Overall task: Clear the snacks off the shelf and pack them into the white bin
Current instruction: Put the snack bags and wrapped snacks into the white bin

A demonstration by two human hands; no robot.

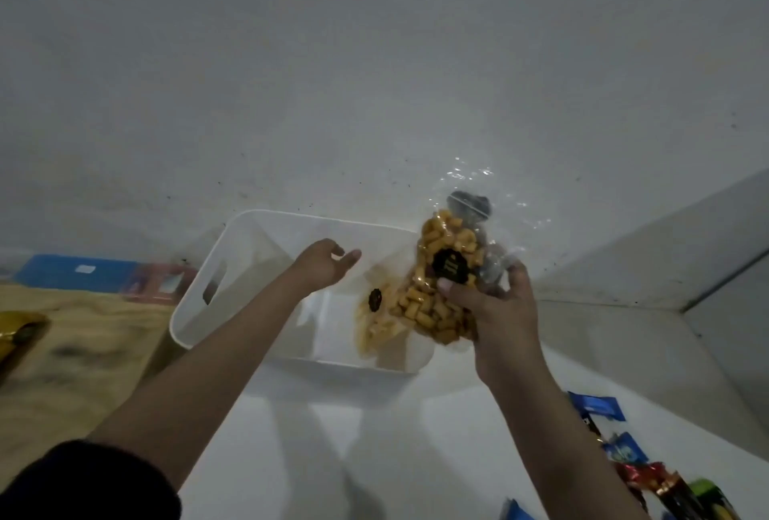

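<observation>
Right now I see my right hand (495, 307) gripping a clear bag of golden snacks (445, 282) over the white plastic bin (199, 311), where a second bag (380, 322) lies; my left hand (324, 265) hovers slack-fingered. Small coloured packets (624, 453) crowd the white shelf (437, 457) nearby.

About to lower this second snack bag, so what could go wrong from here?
The right hand grips only the lower part of the clear plastic bag of golden snack pieces, held over the rim of the white plastic bin; it might slip. The open left hand and the bag already inside crowd the landing spot.
</observation>
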